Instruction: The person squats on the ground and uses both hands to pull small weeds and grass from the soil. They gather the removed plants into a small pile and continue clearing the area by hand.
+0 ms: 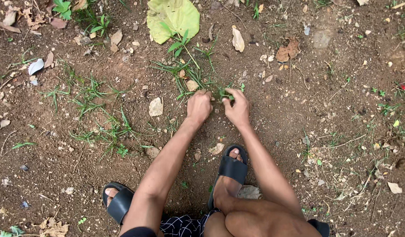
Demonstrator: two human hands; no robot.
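I squat on bare brown soil. My left hand [199,106] is closed low on a tuft of grass [185,72] that grows from the ground just beyond it. My right hand [237,107] sits right beside it, fingers pinched on a small green weed sprig [223,92] between the two hands. Both hands rest close to the dirt, nearly touching each other. My feet in black slide sandals [231,169] stand just behind the hands.
A big yellow-green fallen leaf [174,18] lies beyond the grass tuft. A pale stone [156,107] sits left of my left hand. More grass patches [95,116] spread to the left. Dry brown leaves [288,50] and twigs are scattered around.
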